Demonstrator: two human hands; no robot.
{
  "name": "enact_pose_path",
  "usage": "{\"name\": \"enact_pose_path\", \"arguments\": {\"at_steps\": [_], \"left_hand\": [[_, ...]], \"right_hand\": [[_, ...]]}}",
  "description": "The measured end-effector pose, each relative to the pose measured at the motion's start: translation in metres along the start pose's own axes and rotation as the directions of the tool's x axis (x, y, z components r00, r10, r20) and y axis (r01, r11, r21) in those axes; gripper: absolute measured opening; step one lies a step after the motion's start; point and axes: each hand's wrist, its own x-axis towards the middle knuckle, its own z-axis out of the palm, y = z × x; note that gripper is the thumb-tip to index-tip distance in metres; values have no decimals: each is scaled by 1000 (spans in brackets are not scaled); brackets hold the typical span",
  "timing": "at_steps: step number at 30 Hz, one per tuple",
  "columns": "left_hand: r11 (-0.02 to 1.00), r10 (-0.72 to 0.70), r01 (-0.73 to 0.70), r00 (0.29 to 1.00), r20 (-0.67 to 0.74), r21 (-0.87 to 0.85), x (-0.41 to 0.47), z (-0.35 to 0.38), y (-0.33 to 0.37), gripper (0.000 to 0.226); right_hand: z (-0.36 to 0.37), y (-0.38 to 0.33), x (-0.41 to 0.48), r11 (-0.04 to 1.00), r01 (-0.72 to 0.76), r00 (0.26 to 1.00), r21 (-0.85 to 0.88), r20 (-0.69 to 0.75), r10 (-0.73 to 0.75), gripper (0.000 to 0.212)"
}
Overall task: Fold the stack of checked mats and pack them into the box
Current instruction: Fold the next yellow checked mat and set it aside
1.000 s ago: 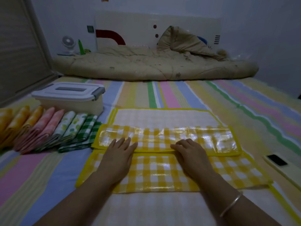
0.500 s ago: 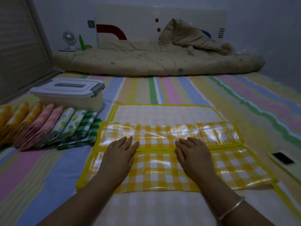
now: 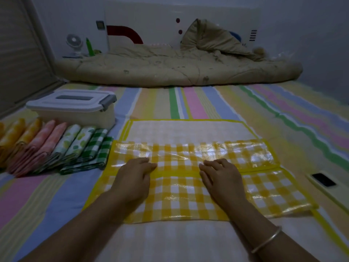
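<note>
A glossy yellow checked mat [image 3: 264, 193] lies before me, its far and near edges folded in so they meet at a yellow border seam across the middle. It rests on another mat [image 3: 188, 131] lying pale side up. My left hand [image 3: 132, 178] and my right hand [image 3: 222, 178] press flat on the seam, fingers straight. A row of folded mats [image 3: 56, 148] in yellow, pink, leaf print and green check lies at the left. Behind them stands the white box [image 3: 75, 112] with its grey-latched lid on.
Everything sits on a striped pastel floor mat [image 3: 207, 103]. A rumpled beige quilt [image 3: 170, 69] runs along the far wall. A phone [image 3: 323, 179] lies at the right. A small fan [image 3: 74, 44] stands at the back left.
Both hands have slid slightly along the seam and stay pressed on the folded mat. My view has shifted a little closer and downward.
</note>
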Motion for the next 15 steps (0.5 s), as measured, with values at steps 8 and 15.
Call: {"name": "enact_pose_path", "arguments": {"at_steps": [8, 15], "left_hand": [[981, 130, -116, 988, -82, 156, 36, 10, 55, 55], [952, 155, -171, 985, 80, 254, 44, 56, 52, 82]], "right_hand": [[-1, 3, 3, 986, -100, 993, 130, 69, 92, 35], [-9, 13, 29, 785, -450, 888, 426, 309, 341, 27]]}}
